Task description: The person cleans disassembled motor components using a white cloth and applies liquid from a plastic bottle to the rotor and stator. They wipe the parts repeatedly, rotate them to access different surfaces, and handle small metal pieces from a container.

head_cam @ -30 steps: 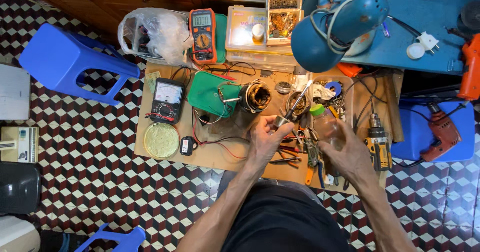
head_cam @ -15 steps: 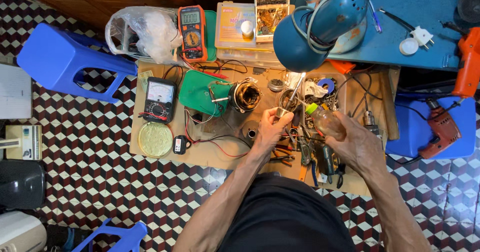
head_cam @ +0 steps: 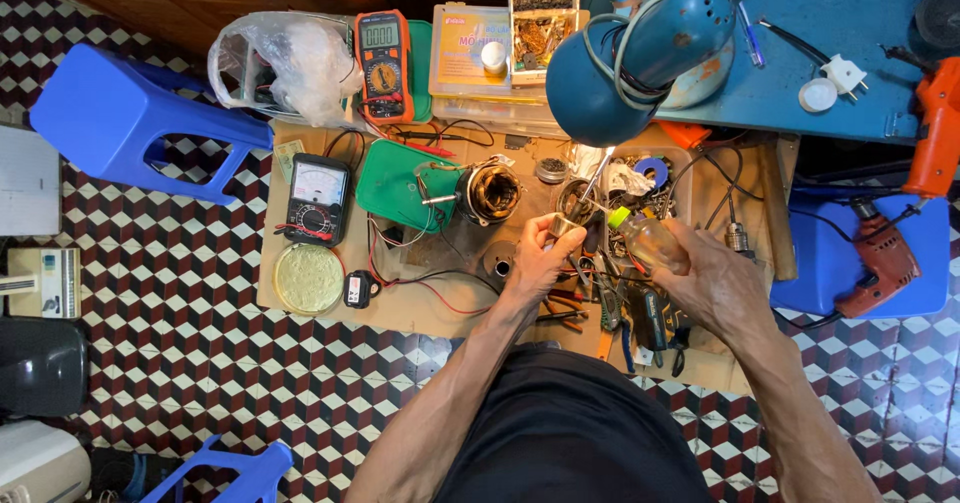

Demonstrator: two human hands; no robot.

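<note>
Left hand: left hand (head_cam: 535, 263) held over the middle of the bench (head_cam: 420, 308), fingers pinched on a small metal cup (head_cam: 563, 226); contents of the cup cannot be told.
Right hand: right hand (head_cam: 715, 283) curled round a small clear bottle (head_cam: 652, 241) with a yellow-green cap, tilted with its cap toward the metal cup; the liquid level cannot be told.
Motor stator: coil-wound stator (head_cam: 487, 192) lying on its side just beyond the left hand, beside a green tray (head_cam: 392, 183).
Green tray: shallow, holds red and black leads; it lies between the stator and the analog meter (head_cam: 316, 199).
Round dish: flat clear dish (head_cam: 308, 277) near the bench's left edge, filled with a pale yellow-green layer.
Plastic bag: translucent bag (head_cam: 285, 63) at the far left, bunched, contents unclear.
Parts boxes: clear compartment boxes (head_cam: 541, 13) at the far edge, their compartments filled with brown and dark small parts.
Digital multimeter: orange-edged meter (head_cam: 383, 63) leaning beside the bag.
Lamp: blue desk lamp (head_cam: 640, 58) hanging over the work, its shade above the hands.
Hand tools: pliers and cutters (head_cam: 610, 308) heaped between the two hands.
Drill: red power drill (head_cam: 880, 263) on a blue stool (head_cam: 900, 233) to the right.
</note>
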